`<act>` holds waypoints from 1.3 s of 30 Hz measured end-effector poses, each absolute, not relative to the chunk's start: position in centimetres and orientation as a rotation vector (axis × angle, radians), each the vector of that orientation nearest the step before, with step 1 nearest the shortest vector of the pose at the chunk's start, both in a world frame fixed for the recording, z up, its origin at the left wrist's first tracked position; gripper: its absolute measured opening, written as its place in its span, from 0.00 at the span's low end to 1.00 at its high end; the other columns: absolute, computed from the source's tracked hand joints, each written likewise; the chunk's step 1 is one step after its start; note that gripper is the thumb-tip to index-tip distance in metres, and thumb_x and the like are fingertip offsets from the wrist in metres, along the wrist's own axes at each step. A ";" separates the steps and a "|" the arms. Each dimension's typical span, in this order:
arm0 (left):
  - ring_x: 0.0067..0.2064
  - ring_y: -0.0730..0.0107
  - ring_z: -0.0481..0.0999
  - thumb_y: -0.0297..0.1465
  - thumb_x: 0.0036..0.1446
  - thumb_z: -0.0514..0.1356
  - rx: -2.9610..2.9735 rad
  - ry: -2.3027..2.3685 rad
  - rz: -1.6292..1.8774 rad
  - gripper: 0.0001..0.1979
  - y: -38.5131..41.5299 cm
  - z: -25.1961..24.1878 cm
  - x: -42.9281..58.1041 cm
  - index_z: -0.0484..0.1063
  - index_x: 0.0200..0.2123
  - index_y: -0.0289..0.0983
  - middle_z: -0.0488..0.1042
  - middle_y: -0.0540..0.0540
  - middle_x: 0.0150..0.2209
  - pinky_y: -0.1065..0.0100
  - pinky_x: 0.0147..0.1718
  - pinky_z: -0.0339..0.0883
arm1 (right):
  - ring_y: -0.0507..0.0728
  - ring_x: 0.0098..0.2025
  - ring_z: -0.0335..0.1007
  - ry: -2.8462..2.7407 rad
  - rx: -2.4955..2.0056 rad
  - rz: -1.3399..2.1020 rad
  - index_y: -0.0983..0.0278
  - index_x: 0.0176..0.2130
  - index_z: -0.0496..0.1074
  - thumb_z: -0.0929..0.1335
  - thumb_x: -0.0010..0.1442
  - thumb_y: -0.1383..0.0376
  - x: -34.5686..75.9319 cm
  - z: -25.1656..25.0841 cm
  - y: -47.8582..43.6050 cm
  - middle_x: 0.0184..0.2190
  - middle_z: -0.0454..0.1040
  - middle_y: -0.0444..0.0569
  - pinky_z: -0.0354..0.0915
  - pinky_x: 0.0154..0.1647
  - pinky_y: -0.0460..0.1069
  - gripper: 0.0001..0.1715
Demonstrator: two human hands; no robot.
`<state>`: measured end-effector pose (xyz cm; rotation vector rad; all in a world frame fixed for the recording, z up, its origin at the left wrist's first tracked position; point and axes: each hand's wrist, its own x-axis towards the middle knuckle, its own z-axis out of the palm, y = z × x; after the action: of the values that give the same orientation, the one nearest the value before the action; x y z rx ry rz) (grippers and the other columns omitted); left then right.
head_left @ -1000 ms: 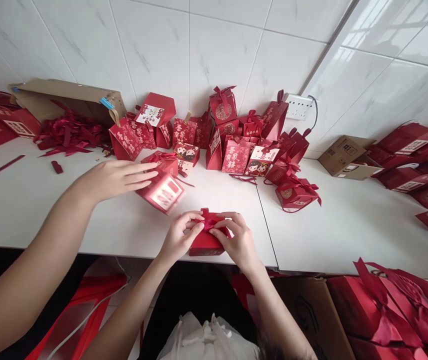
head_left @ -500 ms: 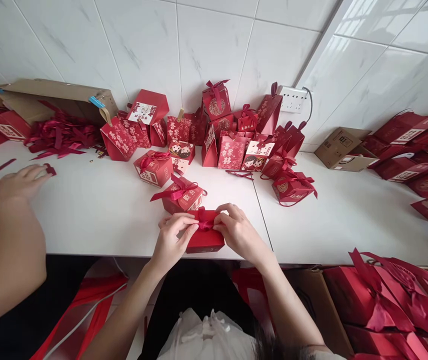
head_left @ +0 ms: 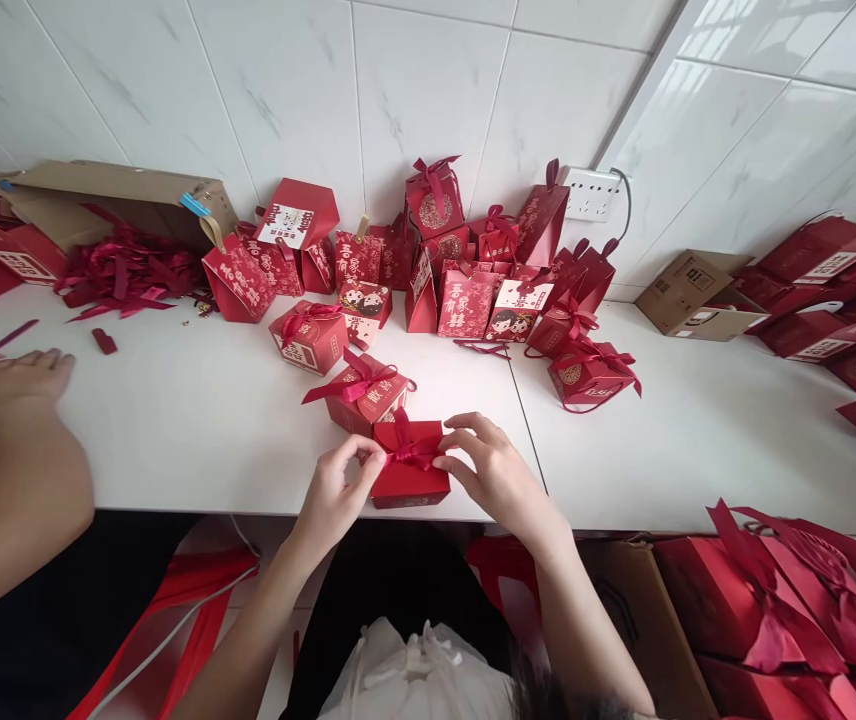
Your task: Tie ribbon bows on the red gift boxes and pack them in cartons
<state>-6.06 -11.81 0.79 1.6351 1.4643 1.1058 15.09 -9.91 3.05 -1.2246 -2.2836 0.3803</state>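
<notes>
A small red gift box (head_left: pixel 409 483) sits at the near edge of the white table (head_left: pixel 195 420), topped by a dark red ribbon bow (head_left: pixel 407 447). My left hand (head_left: pixel 338 490) pinches the bow's left loop. My right hand (head_left: pixel 489 472) pinches its right end, the other fingers spread. Just behind stands a finished red box (head_left: pixel 362 392) tied with ribbon.
Several red gift boxes (head_left: pixel 465 290) crowd the tiled wall at the back. A co-worker's hand (head_left: pixel 19 378) rests at the far left. A cardboard box (head_left: pixel 120 195) with loose ribbons (head_left: pixel 124 275) lies back left, a small carton (head_left: pixel 690 295) back right, and red boxes in a carton (head_left: pixel 788 620) at lower right.
The co-worker's hand set down a ribboned box beside mine and drew back to the far left. My hands moved apart on the bow, pulling its ends outward.
</notes>
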 end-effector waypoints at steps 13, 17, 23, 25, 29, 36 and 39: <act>0.23 0.74 0.61 0.41 0.53 0.53 1.625 1.565 1.202 0.15 -11.1 -1.3 -4.6 0.59 0.21 0.39 0.57 0.54 0.20 0.74 0.24 0.59 | 0.72 0.51 0.63 -2.490 -1.410 0.718 0.61 0.60 0.54 0.74 0.43 0.51 4.9 5.1 -0.6 0.52 0.61 0.60 0.64 0.46 0.66 0.51; 0.22 0.74 0.59 0.40 0.54 0.53 1.694 1.518 1.198 0.15 -10.9 -1.6 -4.4 0.59 0.20 0.39 0.56 0.54 0.19 0.74 0.22 0.57 | 0.66 0.52 0.63 -2.248 -1.278 0.581 0.62 0.61 0.53 0.71 0.49 0.55 7.5 4.0 1.1 0.47 0.66 0.57 0.62 0.50 0.60 0.46; 0.23 0.74 0.60 0.38 0.56 0.51 1.682 1.500 1.221 0.14 -11.0 -1.9 -3.7 0.58 0.21 0.39 0.57 0.54 0.19 0.73 0.23 0.57 | 0.71 0.59 0.56 -1.875 -1.687 0.313 0.64 0.58 0.60 0.69 0.52 0.54 9.1 3.0 4.9 0.58 0.57 0.63 0.55 0.55 0.62 0.37; 0.23 0.73 0.61 0.38 0.56 0.51 1.677 1.513 1.212 0.14 -11.3 -1.7 -3.6 0.58 0.21 0.39 0.58 0.53 0.19 0.72 0.24 0.57 | 0.72 0.60 0.54 -1.965 -1.710 0.395 0.63 0.57 0.61 0.69 0.52 0.52 8.5 3.2 5.7 0.58 0.58 0.62 0.55 0.55 0.63 0.37; 0.25 0.72 0.63 0.38 0.56 0.51 1.645 1.529 1.193 0.13 -12.0 -1.3 -3.7 0.60 0.22 0.38 0.61 0.53 0.20 0.71 0.27 0.59 | 0.70 0.60 0.54 -1.868 -1.570 0.318 0.66 0.55 0.62 0.64 0.57 0.48 10.5 3.9 2.5 0.57 0.59 0.65 0.57 0.53 0.62 0.35; 0.26 0.73 0.63 0.38 0.55 0.53 1.535 1.497 1.144 0.12 -11.9 -0.5 -3.9 0.62 0.23 0.38 0.61 0.53 0.22 0.72 0.28 0.58 | 0.51 0.22 0.60 -1.772 -1.530 0.642 0.62 0.24 0.62 0.59 0.62 0.50 15.1 3.2 -11.9 0.19 0.64 0.43 0.57 0.26 0.46 0.23; 0.27 0.73 0.63 0.39 0.54 0.54 1.502 1.517 1.104 0.12 -11.6 -0.2 -3.6 0.62 0.23 0.38 0.61 0.53 0.22 0.72 0.28 0.58 | 0.50 0.19 0.53 -1.777 -1.642 0.714 0.62 0.21 0.58 0.60 0.60 0.47 14.0 2.4 -13.6 0.16 0.58 0.40 0.52 0.23 0.46 0.26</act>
<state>-3.59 -11.62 -0.19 1.5022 1.5168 1.1037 14.03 -13.64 2.35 -1.6422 -1.7774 0.7136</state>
